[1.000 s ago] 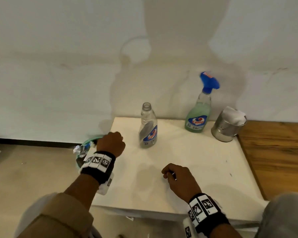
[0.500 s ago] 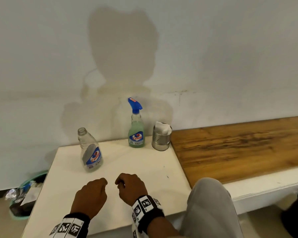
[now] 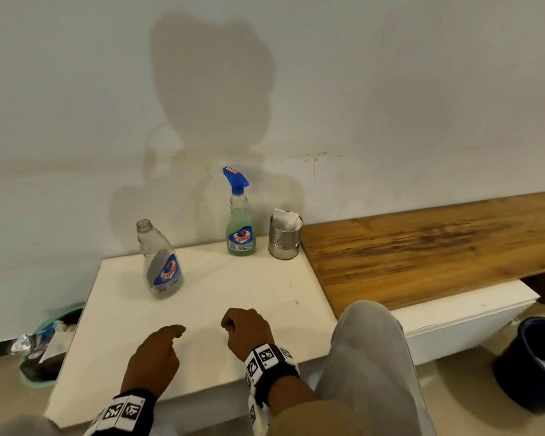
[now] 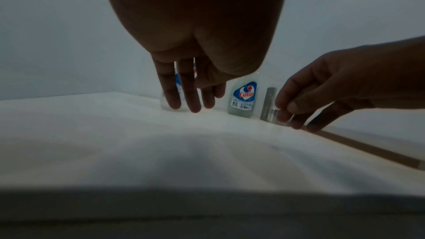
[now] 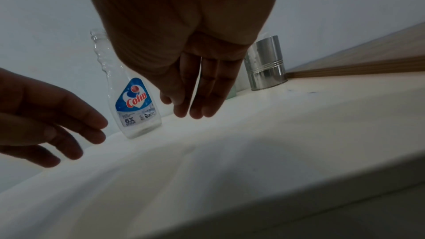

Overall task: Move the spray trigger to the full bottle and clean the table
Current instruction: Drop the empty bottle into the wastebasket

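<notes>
An empty clear bottle (image 3: pixel 162 262) without a cap stands at the left of the white table (image 3: pixel 249 287). At the back stands the full green bottle (image 3: pixel 240 229), and the blue spray trigger (image 3: pixel 235 177) sits on its neck. My left hand (image 3: pixel 170 333) and right hand (image 3: pixel 230 324) hover side by side over the table's front, well short of both bottles. Both hold nothing. The left wrist view shows my left fingers (image 4: pixel 184 95) hanging loose in front of the empty bottle, and the right wrist view shows my right fingers (image 5: pixel 197 97) loose beside the empty bottle (image 5: pixel 135 104).
A steel tin (image 3: pixel 284 239) with white tissue stands right of the full bottle. A wooden bench top (image 3: pixel 422 243) adjoins the table's right edge. A green bin (image 3: pixel 44 350) with rubbish is on the floor at left, a dark bucket (image 3: pixel 532 363) at right. My knee (image 3: pixel 365 341) is at the front right corner.
My left hand came from the table's left edge by the bin to the front middle, beside my right hand. The head view swung right. The bottles stayed put.
</notes>
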